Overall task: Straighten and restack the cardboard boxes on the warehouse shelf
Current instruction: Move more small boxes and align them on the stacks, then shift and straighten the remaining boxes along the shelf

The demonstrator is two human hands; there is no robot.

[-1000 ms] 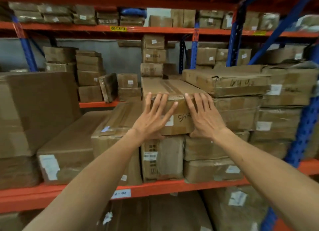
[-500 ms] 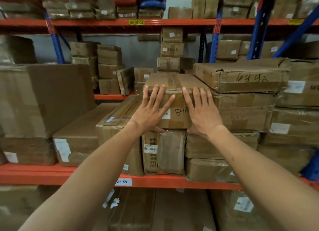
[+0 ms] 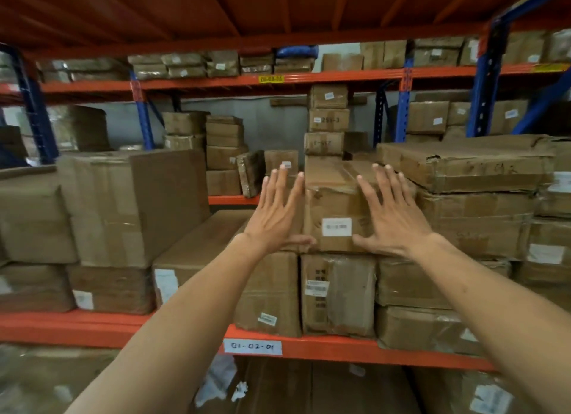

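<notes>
Head view, and both arms are stretched out toward the orange shelf (image 3: 324,348). The left hand (image 3: 273,216) is flat and spread, fingers pointing to 12 o'clock, its grip released, palm set at the left edge of the middle box (image 3: 335,203). Whether the palm actually touches the cardboard, I cannot tell. The right hand (image 3: 391,216) is spread too, grip released, fingers fanned toward 11 o'clock, lying against the right part of that box's front face, thumb low near the bottom edge.

The middle box sits at the frame's centre, on top of 2 upright cartons: the taped carton (image 3: 338,293) directly under it and the leaning carton (image 3: 268,293) just to its 9 o'clock. A white label (image 3: 336,226) shows on the box's front, right between the 2 hands.

At 3 o'clock from the hands, a flat battered box (image 3: 463,166) tops a stack of wide cartons, its near edge torn. At 9 o'clock stands a big tall box (image 3: 136,206), with a long low box (image 3: 197,250) between it and the left forearm.

On the shelf beam at 6 o'clock, a handwritten tag (image 3: 252,347) reads 01-02-01. Beyond, at 12 o'clock, a second rack (image 3: 216,83) holds more cartons, blurred.
</notes>
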